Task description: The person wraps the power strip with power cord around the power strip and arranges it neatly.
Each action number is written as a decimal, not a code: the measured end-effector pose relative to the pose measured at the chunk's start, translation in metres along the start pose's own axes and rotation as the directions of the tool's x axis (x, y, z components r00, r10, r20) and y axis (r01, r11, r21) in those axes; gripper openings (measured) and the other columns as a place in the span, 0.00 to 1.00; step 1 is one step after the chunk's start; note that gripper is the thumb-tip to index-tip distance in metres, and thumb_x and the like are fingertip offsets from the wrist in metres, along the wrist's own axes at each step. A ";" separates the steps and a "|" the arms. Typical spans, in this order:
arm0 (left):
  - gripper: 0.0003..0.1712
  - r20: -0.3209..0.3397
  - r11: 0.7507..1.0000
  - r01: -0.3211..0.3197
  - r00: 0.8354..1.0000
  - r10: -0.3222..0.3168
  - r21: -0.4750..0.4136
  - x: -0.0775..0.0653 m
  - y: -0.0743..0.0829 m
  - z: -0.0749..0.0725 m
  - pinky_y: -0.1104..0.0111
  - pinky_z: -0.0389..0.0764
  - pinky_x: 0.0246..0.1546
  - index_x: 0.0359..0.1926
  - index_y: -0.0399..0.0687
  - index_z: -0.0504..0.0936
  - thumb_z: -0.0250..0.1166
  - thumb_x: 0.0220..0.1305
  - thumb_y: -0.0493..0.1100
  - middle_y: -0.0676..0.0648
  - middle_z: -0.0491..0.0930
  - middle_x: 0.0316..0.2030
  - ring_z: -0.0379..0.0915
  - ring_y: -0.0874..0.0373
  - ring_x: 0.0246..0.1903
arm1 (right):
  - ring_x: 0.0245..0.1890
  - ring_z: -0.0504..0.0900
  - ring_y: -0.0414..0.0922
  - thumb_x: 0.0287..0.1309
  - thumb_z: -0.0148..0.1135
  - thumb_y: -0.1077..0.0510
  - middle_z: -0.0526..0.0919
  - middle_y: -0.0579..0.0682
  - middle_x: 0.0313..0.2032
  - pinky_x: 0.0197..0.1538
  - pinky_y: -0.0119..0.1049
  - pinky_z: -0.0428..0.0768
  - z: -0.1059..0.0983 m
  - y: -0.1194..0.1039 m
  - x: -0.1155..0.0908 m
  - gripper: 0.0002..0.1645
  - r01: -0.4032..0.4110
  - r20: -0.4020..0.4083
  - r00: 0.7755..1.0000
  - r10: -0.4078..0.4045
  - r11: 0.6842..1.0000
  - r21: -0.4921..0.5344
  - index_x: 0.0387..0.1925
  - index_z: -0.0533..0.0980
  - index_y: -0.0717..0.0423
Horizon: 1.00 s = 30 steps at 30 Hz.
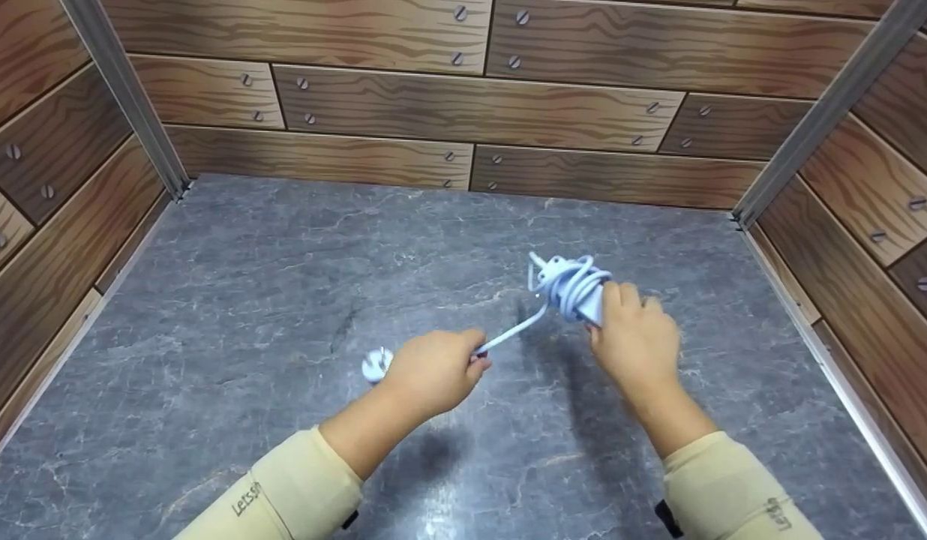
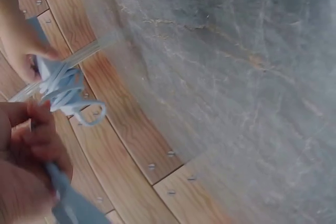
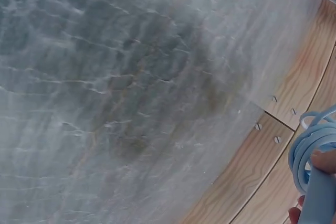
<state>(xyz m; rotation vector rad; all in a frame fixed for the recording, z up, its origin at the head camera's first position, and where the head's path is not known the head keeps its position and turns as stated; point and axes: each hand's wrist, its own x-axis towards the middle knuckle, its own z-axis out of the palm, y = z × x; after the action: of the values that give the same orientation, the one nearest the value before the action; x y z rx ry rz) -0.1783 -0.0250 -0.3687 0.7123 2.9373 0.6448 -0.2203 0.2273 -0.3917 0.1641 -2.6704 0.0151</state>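
My right hand (image 1: 637, 337) grips one end of a white power strip (image 1: 592, 306), held up off the grey surface. Its white cord (image 1: 572, 283) is wound several times around the strip's body, with a loose loop at the far end. From the winding a length of cord runs down to my left hand (image 1: 437, 371), which pinches it between thumb and fingers. The round plug (image 1: 376, 365) sticks out past the left hand on its far side, its pins visible. In the right wrist view the coiled cord (image 3: 302, 156) shows at the right edge, partly cut off.
A grey marbled surface (image 1: 283, 285) lies under both hands. Wood-patterned walls (image 1: 403, 97) stand at the back and both sides, with metal corner posts (image 1: 126, 90) where they meet. A pale edge strip (image 1: 846, 390) runs along the right side.
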 end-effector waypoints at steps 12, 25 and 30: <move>0.09 -0.186 0.827 -0.437 0.833 0.521 0.354 0.010 -0.002 -0.031 0.67 0.73 0.27 0.27 0.53 0.75 0.58 0.61 0.50 0.56 0.74 0.22 0.71 0.60 0.24 | 0.33 0.73 0.55 0.35 0.69 0.58 0.76 0.51 0.41 0.35 0.47 0.68 0.000 -0.008 -0.007 0.32 0.311 -0.004 0.950 -0.312 0.947 -0.086 0.48 0.70 0.52; 0.09 -0.128 0.776 -0.586 0.772 0.622 0.234 0.026 -0.013 -0.040 0.69 0.75 0.39 0.37 0.54 0.82 0.57 0.63 0.49 0.56 0.80 0.32 0.75 0.61 0.34 | 0.41 0.75 0.51 0.50 0.51 0.63 0.77 0.42 0.41 0.50 0.57 0.66 -0.007 -0.032 -0.010 0.18 0.751 -0.219 0.632 -0.743 0.657 -0.059 0.44 0.75 0.45; 0.11 -0.180 0.787 -0.613 0.768 0.615 0.075 0.030 -0.029 -0.035 0.70 0.74 0.42 0.39 0.53 0.83 0.56 0.64 0.49 0.56 0.81 0.34 0.76 0.62 0.37 | 0.44 0.74 0.50 0.41 0.66 0.62 0.77 0.39 0.43 0.53 0.64 0.61 -0.016 -0.034 -0.012 0.30 0.792 -0.251 0.599 -0.761 0.609 0.043 0.50 0.73 0.42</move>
<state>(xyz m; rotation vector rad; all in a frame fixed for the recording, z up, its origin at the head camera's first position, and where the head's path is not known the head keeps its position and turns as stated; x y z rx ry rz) -0.2223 -0.0479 -0.3474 1.7486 2.8364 0.7640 -0.1985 0.1959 -0.3840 1.3058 -2.1577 -0.0447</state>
